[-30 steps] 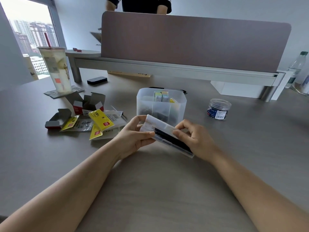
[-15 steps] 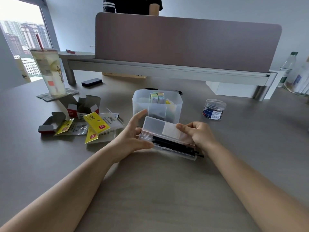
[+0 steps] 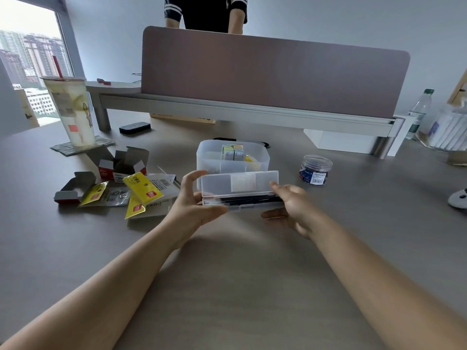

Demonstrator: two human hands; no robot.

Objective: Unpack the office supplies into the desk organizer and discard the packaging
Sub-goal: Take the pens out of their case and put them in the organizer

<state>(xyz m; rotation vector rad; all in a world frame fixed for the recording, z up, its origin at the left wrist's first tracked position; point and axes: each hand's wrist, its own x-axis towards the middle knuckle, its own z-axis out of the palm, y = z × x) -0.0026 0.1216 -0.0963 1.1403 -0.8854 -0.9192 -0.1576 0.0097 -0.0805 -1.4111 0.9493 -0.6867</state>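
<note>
A clear plastic pen case is held level above the desk, its lid standing up and black pens lying in its base. My left hand grips the case's left end, thumb under the front edge and fingers curved up by the lid. My right hand holds the right end, thumb below and fingers behind. Just behind the case stands the translucent desk organizer with small yellow-green boxes inside.
Torn yellow wrappers and opened cardboard boxes lie left of the hands. A clear jar of clips stands to the right. A tall drink cup is at far left, a desk divider behind, with a person standing beyond it.
The pen case went from tilted and closed to level with its lid swung upright. Both hands shifted to its ends.
</note>
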